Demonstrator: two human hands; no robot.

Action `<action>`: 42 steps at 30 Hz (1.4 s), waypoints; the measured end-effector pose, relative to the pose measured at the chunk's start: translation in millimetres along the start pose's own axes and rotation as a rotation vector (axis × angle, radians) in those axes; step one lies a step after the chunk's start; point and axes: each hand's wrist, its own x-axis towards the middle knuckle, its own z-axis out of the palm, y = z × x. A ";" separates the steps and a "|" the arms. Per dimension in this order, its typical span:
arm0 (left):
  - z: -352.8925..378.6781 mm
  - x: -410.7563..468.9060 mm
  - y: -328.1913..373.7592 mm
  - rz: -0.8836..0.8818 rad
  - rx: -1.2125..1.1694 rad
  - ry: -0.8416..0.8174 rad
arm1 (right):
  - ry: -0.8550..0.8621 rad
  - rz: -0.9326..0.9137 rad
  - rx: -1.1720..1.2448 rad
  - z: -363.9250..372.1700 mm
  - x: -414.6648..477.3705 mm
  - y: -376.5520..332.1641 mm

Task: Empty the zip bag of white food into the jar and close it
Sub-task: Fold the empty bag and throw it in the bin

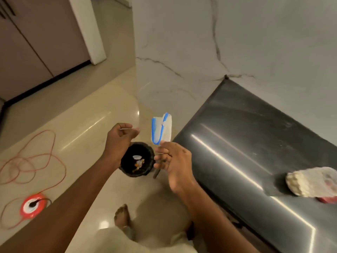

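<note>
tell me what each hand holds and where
The right hand pinches the zip bag at its lower end, by the bend of the blue strip. Whether the left hand holds anything cannot be told.

Glossy cream floor [85, 114], white marble wall [255, 33], dark polished counter [255, 134], brown cabinets [27, 52].

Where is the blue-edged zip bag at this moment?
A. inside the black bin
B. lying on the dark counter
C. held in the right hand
C: the right hand pinches the zip bag by its lower end, above the bin on the floor.
</note>
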 end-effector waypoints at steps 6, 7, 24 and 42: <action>-65.0 55.9 -80.0 -0.178 0.178 -0.016 | 0.099 0.190 -0.113 66.0 77.8 93.8; -69.7 63.4 -93.5 -0.197 0.188 -0.010 | 0.121 0.220 -0.140 68.1 94.3 109.7; -76.9 200.9 -353.9 -0.335 0.224 0.008 | 0.335 0.519 -0.600 -44.2 407.9 389.6; -83.2 50.3 -168.7 -0.215 0.288 -0.030 | 0.091 0.143 -0.696 41.5 188.2 214.0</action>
